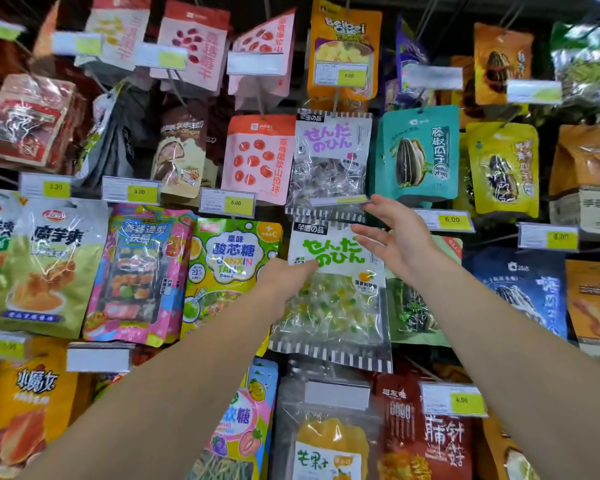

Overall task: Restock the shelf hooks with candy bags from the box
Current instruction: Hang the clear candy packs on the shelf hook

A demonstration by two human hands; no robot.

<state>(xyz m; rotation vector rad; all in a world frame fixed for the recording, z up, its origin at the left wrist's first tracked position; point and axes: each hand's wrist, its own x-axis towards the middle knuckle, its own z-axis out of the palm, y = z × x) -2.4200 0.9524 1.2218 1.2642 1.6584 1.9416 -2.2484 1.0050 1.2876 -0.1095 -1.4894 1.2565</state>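
Observation:
A clear candy bag with green lettering and a striped border hangs in the middle of the shelf wall. My left hand holds its left edge, fingers lying across the white top panel. My right hand is spread with straight fingers at the bag's upper right corner, fingertips near the price tag strip above it. Just above hangs a like bag with purple lettering. The hook that carries the green bag is hidden. No box is in view.
Snack bags crowd every hook around: a green-yellow sour candy bag to the left, a teal sunflower seed bag upper right, a mango bag below. Price tags stick out on hook ends between the rows.

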